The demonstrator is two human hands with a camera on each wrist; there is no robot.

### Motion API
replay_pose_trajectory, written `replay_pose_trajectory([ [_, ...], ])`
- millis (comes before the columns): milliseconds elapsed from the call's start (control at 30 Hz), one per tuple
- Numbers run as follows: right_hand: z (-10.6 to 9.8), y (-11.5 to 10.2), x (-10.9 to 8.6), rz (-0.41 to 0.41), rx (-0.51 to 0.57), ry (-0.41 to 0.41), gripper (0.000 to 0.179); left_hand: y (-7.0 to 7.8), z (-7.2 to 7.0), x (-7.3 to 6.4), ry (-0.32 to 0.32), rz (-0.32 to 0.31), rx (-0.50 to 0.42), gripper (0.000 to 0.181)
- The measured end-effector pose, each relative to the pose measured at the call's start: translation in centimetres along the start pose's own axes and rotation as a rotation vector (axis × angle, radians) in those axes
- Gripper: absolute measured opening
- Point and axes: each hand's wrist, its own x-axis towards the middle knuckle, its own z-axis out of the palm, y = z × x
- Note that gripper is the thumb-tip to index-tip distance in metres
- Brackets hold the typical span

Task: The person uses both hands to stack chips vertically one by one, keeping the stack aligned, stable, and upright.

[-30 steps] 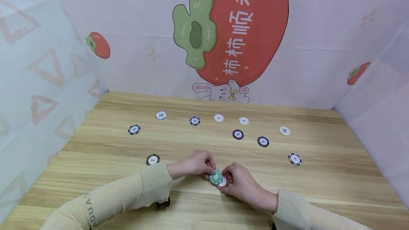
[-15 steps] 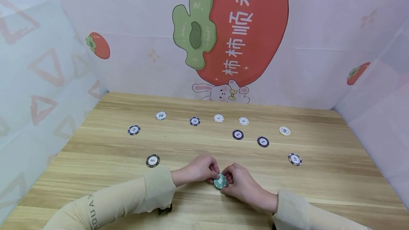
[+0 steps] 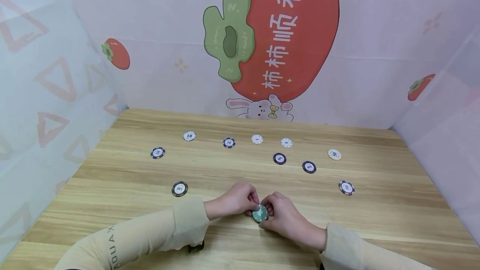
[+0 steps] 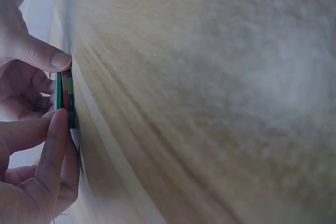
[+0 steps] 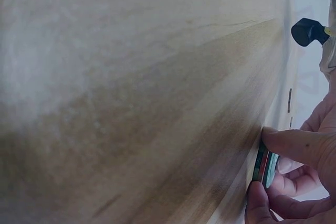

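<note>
A green chip [image 3: 260,213] marked 20 lies face up between my two hands, low over the wooden table. In the left wrist view it tops a short stack of poker chips [image 4: 64,92], with a red chip in the middle and a dark green-edged one at the bottom. The thumb and fingers of my left hand [image 3: 235,200] pinch the stack's left edge. From the other side my right hand [image 3: 286,216] grips the stack, its thumb at the near rim. The same stack edge [image 5: 266,165] shows in the right wrist view between fingertips of both hands.
Loose chips lie spread over the table [image 3: 131,170]: a black 100 chip [image 3: 180,188] at left, a blue 10 chip [image 3: 346,187] at right. Farther back are two dark 500 chips, two white 5 chips, a white 50 chip [image 3: 334,154] and several 10 chips.
My left hand has moved slightly right with the green 20 chip, which now covers the red-edged chip in my right hand. My right hand has stayed nearly still.
</note>
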Motion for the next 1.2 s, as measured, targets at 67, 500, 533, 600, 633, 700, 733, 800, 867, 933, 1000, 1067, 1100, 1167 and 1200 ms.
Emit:
replay_pose_trajectory([
  [67, 0.0, 0.0, -0.01, 0.0, 0.0, 0.001, 0.035, 0.02, 0.06, -0.03, 0.004, 0.005, 0.007, 0.011],
  [500, 0.02, 0.01, -0.07, -0.01, -0.01, -0.006, 0.035, -0.45, 0.48, 0.15, 0.022, 0.033, 0.043, 0.014],
  [533, 0.04, 0.05, -0.06, -0.01, -0.012, -0.006, 0.035, -0.47, 0.49, 0.14, 0.021, 0.031, 0.045, 0.014],
  [600, 0.05, 0.12, -0.02, -0.009, -0.018, -0.005, 0.034, -0.52, 0.5, 0.17, 0.02, 0.033, 0.052, 0.014],
  [633, 0.07, 0.15, 0.0, -0.007, -0.019, -0.004, 0.034, -0.56, 0.51, 0.21, 0.02, 0.033, 0.055, 0.014],
  [700, 0.08, 0.19, 0.02, -0.004, -0.022, -0.004, 0.033, -0.58, 0.51, 0.25, 0.02, 0.031, 0.06, 0.014],
  [733, 0.1, 0.2, 0.03, -0.003, -0.024, -0.003, 0.033, -0.58, 0.49, 0.25, 0.021, 0.031, 0.06, 0.014],
  [800, 0.13, 0.17, 0.02, -0.004, -0.027, -0.005, 0.033, -0.61, 0.48, 0.3, 0.021, 0.032, 0.064, 0.014],
  [867, 0.15, 0.11, 0.0, -0.01, -0.031, -0.007, 0.034, -0.62, 0.48, 0.32, 0.02, 0.031, 0.067, 0.014],
  [933, 0.15, 0.03, -0.02, -0.016, -0.031, -0.008, 0.034, -0.6, 0.47, 0.35, 0.016, 0.027, 0.07, 0.014],
  [1000, 0.12, -0.06, -0.05, -0.021, -0.028, -0.009, 0.035, -0.57, 0.45, 0.38, 0.013, 0.025, 0.075, 0.014],
  [1067, 0.09, -0.15, -0.06, -0.023, -0.024, -0.01, 0.035, -0.54, 0.43, 0.39, 0.01, 0.023, 0.077, 0.014],
  [1100, 0.06, -0.18, -0.06, -0.021, -0.024, -0.012, 0.035, -0.53, 0.42, 0.39, 0.01, 0.023, 0.078, 0.014],
  [1167, 0.03, -0.21, -0.02, -0.02, -0.023, -0.013, 0.035, -0.48, 0.38, 0.36, 0.009, 0.023, 0.079, 0.014],
  [1200, 0.0, -0.22, 0.0, -0.018, -0.025, -0.013, 0.035, -0.47, 0.36, 0.36, 0.009, 0.023, 0.08, 0.013],
])
